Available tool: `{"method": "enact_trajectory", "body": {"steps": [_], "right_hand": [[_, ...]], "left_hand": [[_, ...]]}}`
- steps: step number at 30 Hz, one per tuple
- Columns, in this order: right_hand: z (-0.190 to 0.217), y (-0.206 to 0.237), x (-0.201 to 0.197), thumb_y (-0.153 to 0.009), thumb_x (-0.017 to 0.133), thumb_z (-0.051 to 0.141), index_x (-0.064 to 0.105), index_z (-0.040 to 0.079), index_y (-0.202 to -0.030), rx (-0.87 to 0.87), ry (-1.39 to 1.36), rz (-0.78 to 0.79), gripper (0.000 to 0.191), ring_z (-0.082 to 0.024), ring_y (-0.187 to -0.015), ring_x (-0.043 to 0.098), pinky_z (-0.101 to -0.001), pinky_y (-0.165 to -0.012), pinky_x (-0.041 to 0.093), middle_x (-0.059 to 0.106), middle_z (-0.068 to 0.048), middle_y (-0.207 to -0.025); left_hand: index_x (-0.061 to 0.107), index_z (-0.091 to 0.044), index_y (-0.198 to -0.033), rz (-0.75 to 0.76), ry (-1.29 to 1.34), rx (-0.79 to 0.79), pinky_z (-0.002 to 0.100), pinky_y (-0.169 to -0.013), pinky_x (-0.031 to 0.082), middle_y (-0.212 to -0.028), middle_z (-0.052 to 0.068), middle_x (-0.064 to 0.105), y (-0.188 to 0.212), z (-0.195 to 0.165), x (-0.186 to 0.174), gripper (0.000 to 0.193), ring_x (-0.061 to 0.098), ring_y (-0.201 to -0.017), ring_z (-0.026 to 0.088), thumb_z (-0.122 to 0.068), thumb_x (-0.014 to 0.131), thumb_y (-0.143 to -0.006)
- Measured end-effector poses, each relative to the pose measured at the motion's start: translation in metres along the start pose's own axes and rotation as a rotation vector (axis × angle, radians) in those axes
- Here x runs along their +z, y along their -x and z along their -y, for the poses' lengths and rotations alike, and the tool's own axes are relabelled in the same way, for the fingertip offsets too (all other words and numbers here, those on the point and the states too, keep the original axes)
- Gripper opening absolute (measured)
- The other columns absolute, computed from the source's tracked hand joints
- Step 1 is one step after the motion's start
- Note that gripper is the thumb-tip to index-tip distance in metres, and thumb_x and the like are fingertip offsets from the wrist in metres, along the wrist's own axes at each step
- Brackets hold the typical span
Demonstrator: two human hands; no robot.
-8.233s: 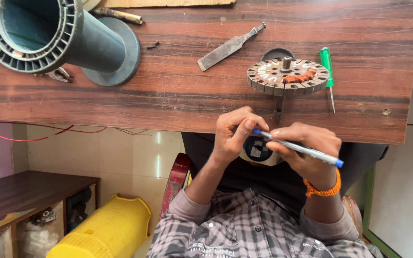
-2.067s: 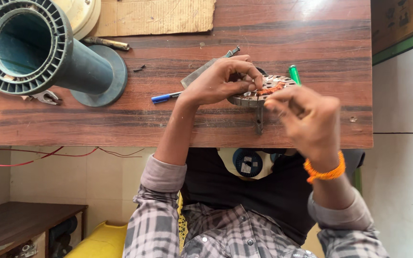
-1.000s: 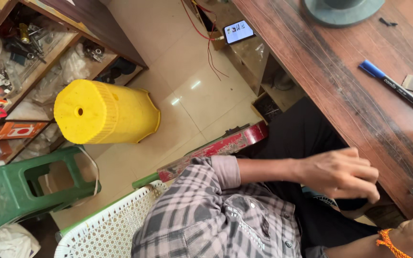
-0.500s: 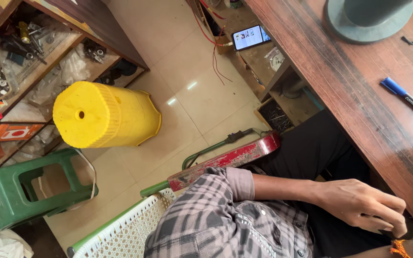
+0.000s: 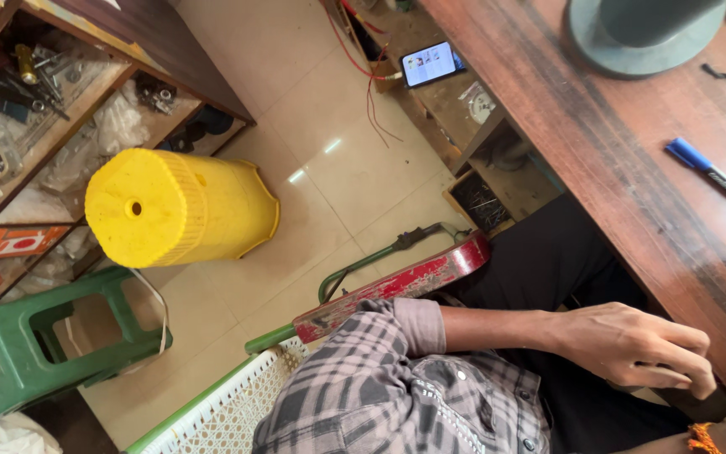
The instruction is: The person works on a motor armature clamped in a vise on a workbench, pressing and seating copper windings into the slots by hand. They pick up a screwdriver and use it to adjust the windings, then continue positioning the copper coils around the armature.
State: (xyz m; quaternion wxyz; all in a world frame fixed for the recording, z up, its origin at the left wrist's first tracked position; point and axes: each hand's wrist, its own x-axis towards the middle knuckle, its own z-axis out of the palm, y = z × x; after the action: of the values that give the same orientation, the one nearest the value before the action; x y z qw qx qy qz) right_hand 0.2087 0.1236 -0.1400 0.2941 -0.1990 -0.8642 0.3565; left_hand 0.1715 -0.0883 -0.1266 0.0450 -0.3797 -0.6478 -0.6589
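One broad wooden table (image 5: 598, 143) fills our right side, its long edge running down to where our left hand (image 5: 632, 345) sits just against it; the fingers are curled in narrow and we see nothing between them. Only an orange band (image 5: 703, 437) at the bottom corner shows of our right arm, so we cannot tell how those fingers stand.

Our gaze is on the tiled floor (image 5: 321, 210) and not on the tabletop, and we judge that to be the main risk; a hand lifted blind could knock its knuckles on the table edge, or sweep into the grey round base (image 5: 632, 42) at the far end. The yellow bucket (image 5: 174, 210) and the green stool (image 5: 35, 336) crowd the floor beside the white mesh chair (image 5: 228, 403); pushing the chair back could bump them. Red wires (image 5: 371, 92) hang loose below the table near a lit phone (image 5: 432, 64) on a lower shelf; a knee or sleeve might snag them. The blue marker (image 5: 716, 178) lies flat on the table, well apart from the left hand and nearer the far side; a careless brush could roll it off.

Open room is the bare wood between marker and edge, and the floor strip between bucket and table.
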Motion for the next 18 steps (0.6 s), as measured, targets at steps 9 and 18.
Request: {"method": "enact_trajectory", "body": {"steps": [9, 18], "right_hand": [[-0.008, -0.022, 0.004, -0.095, 0.073, 0.0, 0.07, -0.006, -0.097, -0.092, -0.016, 0.029, 0.007, -0.007, -0.059, 0.046, -0.0235, -0.057, 0.038, 0.053, 0.0, -0.069], [0.029, -0.028, -0.003, -0.098, 0.068, -0.003, 0.07, -0.004, -0.102, 0.083, -0.427, 0.052, 0.004, 0.0, -0.07, 0.042, -0.0211, -0.059, 0.032, 0.054, 0.008, -0.077]], "left_hand": [[0.07, -0.021, -0.108, 0.127, -0.278, 0.074, 0.032, -0.082, 0.056, -0.099, 0.0, 0.062, -0.055, -0.046, -0.033, 0.013, 0.064, -0.094, 0.022, -0.022, 0.069, -0.095], [0.058, -0.018, -0.139, 0.155, -0.324, 0.154, 0.044, -0.11, 0.043, -0.135, 0.005, 0.056, -0.156, -0.01, -0.019, 0.052, 0.055, -0.128, 0.026, -0.032, 0.078, -0.093]]}}
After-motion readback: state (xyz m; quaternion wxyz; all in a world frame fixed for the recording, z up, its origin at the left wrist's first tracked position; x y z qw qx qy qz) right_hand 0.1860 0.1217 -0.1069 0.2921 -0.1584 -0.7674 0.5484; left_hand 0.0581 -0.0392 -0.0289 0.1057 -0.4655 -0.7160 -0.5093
